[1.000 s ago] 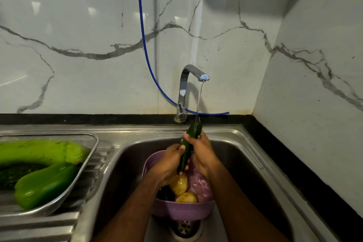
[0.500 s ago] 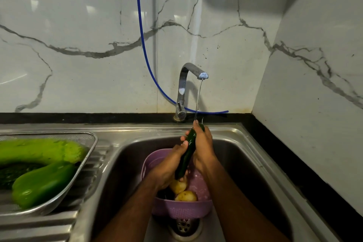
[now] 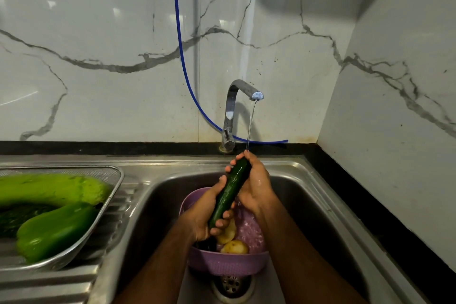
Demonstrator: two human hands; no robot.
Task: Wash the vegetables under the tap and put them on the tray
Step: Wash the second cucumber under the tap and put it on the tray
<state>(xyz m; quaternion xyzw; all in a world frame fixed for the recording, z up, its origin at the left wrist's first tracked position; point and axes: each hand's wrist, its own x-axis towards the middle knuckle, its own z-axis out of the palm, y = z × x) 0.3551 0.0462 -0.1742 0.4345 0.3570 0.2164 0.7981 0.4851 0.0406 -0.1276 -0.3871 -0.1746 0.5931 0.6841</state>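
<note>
A dark green cucumber (image 3: 230,189) is held slanted over the sink, its upper end under the thin stream from the chrome tap (image 3: 237,108). My left hand (image 3: 209,212) grips its lower end; my right hand (image 3: 256,182) wraps its upper part. Below them a purple colander (image 3: 227,265) stands in the sink, holding two yellowish potatoes (image 3: 234,247) and something dark. At the left, a metal mesh tray (image 3: 112,195) holds a long light green gourd (image 3: 49,189), a green pepper-like vegetable (image 3: 54,231) and a dark green vegetable between them.
The steel sink basin (image 3: 308,205) has a drain (image 3: 232,284) under the colander. The tray rests on the ribbed drainboard (image 3: 49,286). A blue hose (image 3: 182,57) runs down the marble wall behind the tap. A black counter edge (image 3: 370,205) borders the right.
The cucumber has slid higher and more of its length shows. My right hand moved up to its top end under the stream; my left hand shifted down to its lower end.
</note>
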